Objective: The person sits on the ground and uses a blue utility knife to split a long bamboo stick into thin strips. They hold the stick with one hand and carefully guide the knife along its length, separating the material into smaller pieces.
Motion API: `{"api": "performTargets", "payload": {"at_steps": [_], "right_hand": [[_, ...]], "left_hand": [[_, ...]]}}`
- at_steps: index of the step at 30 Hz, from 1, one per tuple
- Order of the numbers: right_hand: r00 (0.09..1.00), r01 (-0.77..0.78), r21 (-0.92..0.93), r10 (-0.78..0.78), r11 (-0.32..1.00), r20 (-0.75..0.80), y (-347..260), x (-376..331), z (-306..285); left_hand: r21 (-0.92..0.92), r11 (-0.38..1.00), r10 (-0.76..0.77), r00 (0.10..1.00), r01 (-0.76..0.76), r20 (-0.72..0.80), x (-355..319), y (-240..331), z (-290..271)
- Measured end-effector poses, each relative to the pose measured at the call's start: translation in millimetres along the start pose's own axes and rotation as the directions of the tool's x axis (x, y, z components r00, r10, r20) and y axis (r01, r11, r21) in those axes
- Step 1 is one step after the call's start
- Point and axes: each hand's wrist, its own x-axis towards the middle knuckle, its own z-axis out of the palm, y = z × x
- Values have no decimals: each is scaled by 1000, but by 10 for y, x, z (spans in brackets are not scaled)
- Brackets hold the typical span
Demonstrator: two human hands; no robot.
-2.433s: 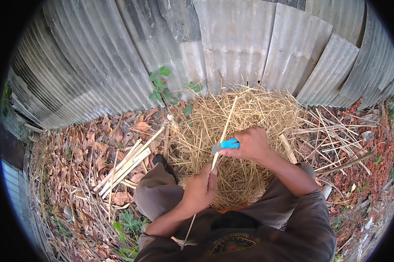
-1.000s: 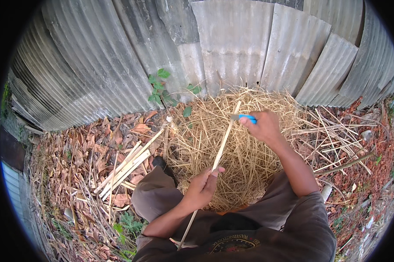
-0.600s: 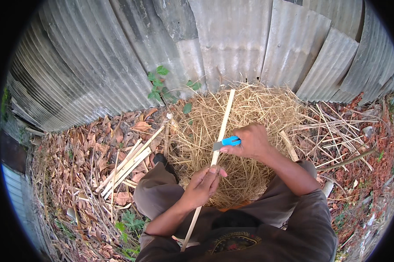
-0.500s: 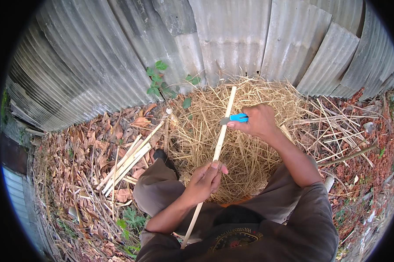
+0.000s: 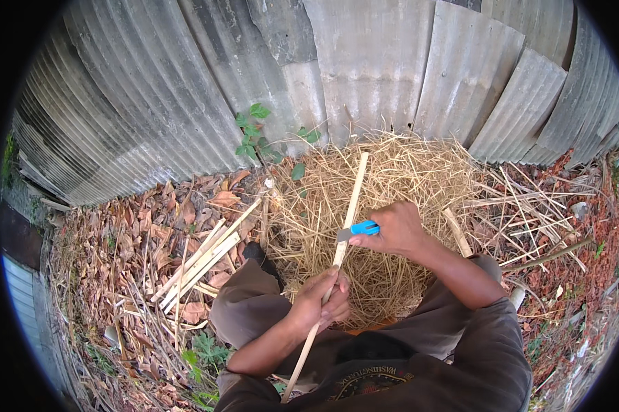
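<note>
A long, pale wooden strip (image 5: 354,195) slants from beside my left thigh up over the straw. My left hand (image 5: 319,301) is closed round it at about its middle. In my right hand (image 5: 394,229) I grip a blue-handled knife (image 5: 364,228). Its short, wide grey blade lies across the strip, touching it a little above my left hand. My right thumb is by the blade end of the handle. The strip's upper end is free, and its lower end passes down beside my shirt.
A heap of shavings like straw (image 5: 405,168) lies between my legs and the corrugated metal fence (image 5: 371,69). Cut pale strips (image 5: 203,264) rest on dry leaves at the left. More thin sticks (image 5: 529,206) are scattered at the right, and a short piece (image 5: 456,232) lies near my right knee.
The knife in my right hand has moved down along the strip, closer to my left hand. The strip has shifted slightly downward, and the left hand still holds it.
</note>
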Motion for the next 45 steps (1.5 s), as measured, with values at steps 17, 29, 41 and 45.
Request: {"api": "performTargets", "payload": {"at_steps": [17, 29, 41, 45], "right_hand": [[994, 29, -45, -24, 999, 108, 54, 184, 152], [970, -236, -153, 241, 960, 13, 720, 402, 207], [868, -495, -27, 496, 868, 24, 803, 368, -125], [997, -56, 69, 52, 996, 65, 44, 53, -32]], "left_hand": [[-177, 984, -42, 996, 28, -79, 113, 80, 48], [-142, 988, -70, 995, 60, -65, 84, -12, 96], [-86, 996, -10, 999, 6, -45, -22, 22, 11], [-62, 998, -15, 998, 11, -64, 0, 23, 84]]}}
